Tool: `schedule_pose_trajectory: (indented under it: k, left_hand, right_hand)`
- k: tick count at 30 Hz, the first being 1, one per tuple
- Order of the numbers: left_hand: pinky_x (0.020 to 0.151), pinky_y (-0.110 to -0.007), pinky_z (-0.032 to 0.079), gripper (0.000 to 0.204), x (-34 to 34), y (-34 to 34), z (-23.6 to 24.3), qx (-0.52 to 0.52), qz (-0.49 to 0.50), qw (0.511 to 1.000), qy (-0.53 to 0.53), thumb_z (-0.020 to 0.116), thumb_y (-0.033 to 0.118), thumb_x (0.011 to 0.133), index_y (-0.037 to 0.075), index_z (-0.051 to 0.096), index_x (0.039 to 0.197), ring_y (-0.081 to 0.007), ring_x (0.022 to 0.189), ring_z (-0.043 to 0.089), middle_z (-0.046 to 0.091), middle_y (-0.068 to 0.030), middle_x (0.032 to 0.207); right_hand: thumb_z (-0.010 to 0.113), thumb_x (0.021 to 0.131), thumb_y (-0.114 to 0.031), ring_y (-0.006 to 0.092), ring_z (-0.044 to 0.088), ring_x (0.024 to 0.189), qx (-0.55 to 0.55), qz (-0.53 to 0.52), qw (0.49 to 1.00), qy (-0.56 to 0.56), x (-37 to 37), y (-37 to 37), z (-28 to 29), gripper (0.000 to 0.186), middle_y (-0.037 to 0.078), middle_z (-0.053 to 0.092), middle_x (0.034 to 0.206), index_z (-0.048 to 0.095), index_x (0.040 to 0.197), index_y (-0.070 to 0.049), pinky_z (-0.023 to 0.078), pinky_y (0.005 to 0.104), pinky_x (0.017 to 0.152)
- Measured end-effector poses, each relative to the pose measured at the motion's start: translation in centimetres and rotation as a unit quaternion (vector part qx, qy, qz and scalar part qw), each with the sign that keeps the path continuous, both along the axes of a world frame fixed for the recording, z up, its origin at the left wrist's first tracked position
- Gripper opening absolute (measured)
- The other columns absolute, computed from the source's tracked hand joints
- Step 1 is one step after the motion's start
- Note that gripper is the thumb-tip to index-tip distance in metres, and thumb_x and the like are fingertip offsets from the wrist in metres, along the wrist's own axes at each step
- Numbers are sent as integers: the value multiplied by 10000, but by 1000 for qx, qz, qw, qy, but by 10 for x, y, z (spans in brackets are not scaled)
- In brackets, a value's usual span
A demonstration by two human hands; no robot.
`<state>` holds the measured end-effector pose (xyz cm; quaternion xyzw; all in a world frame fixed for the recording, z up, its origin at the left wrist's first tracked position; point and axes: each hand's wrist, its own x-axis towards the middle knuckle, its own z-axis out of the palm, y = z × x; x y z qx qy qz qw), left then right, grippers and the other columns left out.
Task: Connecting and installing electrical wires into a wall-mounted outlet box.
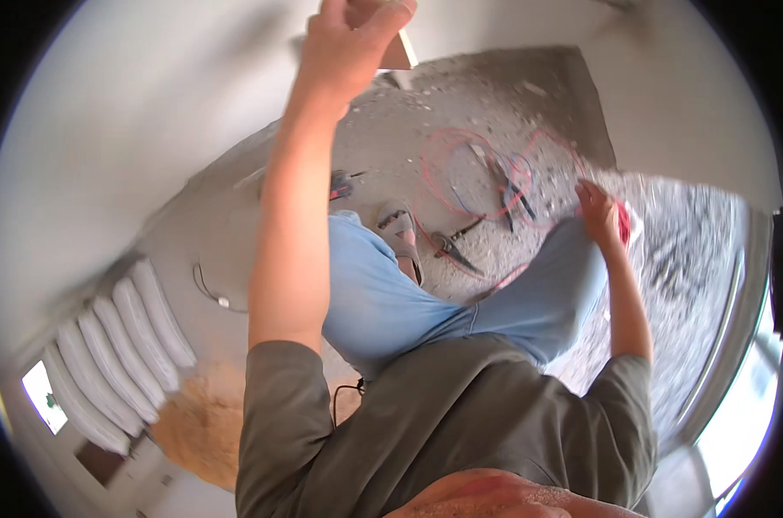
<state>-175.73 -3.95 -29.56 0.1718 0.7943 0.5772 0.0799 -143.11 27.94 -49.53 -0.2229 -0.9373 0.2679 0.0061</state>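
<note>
My left hand (350,43) is raised high in front of me, close to the pale wall. Its fingers close round a brown flat piece (397,55) with a pale edge; the hand hides much of it, and its kind does not show. Low on the right, my right hand (597,211) rests by my right knee, fingers stretched out and apart. Just beyond it lies a red bundle (623,223), partly covered by the hand. Loops of red wire (430,177) with some blue wire (529,177) spread over the floor before me.
Dark-handled pliers (460,252) and another long hand tool (505,192) lie among the wires and rubble. A red-and-black tool (341,185) sits beside my left forearm. At left stands a white radiator (119,345), with a thin cable (208,289) nearby. Bright windows are at right.
</note>
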Motion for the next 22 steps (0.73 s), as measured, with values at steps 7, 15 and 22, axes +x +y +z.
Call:
schedule_pose_trajectory:
  k: [7, 15, 22]
  left_hand:
    - [644, -247, 388, 367, 24, 75, 7, -113, -206, 969, -69, 705, 402, 857, 63, 566, 840, -74, 697, 471, 541, 37, 759]
    - [602, -345, 421, 423, 94, 137, -31, -307, -567, 764, 6, 705, 397, 801, 17, 526, 751, -210, 634, 506, 529, -79, 662]
    - [647, -321, 497, 255, 165, 19, -148, -207, -262, 941, -58, 626, 283, 848, 29, 623, 822, -232, 645, 622, 634, -105, 669]
  right_hand:
    - [609, 909, -207, 342, 622, 1017, 20, -30, 999, 36, 79, -9, 38, 315, 165, 647, 1088, 625, 1173, -37, 484, 404, 889]
    - [625, 852, -213, 333, 609, 975, -69, -37, 996, -36, 126, -74, 139, 320, 143, 646, 1026, 619, 1125, -48, 470, 415, 885]
    - [663, 801, -293, 309, 629, 1003, -242, -8, 966, -87, 154, -147, 191, 351, 151, 662, 1013, 654, 1054, -50, 485, 428, 912]
